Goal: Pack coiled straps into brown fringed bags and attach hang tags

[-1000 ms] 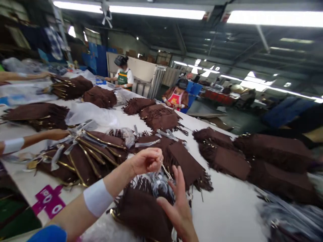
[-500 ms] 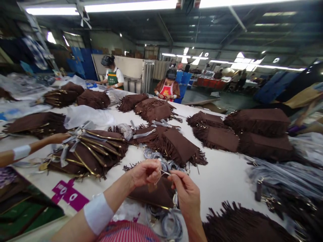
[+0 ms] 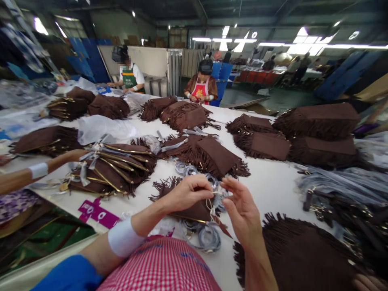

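My left hand [image 3: 194, 193] is closed in a pinch on a thin white string [image 3: 209, 205], whose loop hangs below the fingertips. Just right of it, my right hand [image 3: 242, 210] has its thumb and fingers apart beside the string's end. A small brown tag-like piece [image 3: 224, 229] hangs under the string; whether it is tied on, I cannot tell. Beneath my hands lies a dark brown fringed bag [image 3: 194, 212] with a gold zip edge, partly hidden by my left hand and forearm. Coiled grey wrapped straps [image 3: 209, 238] rest in front of it.
Stacks of brown fringed bags [image 3: 218, 155] cover the white table [image 3: 273, 190]. A co-worker's arm [image 3: 57, 163] reaches to zipped bags [image 3: 121, 169] at left. Wrapped straps [image 3: 330, 184] and a large fringed bag [image 3: 303, 250] lie at right. Another hand [image 3: 370, 281] shows bottom right.
My right hand has opened from its pinch on the string and moved right. My left hand has also moved up and right. The camera view has tilted down.
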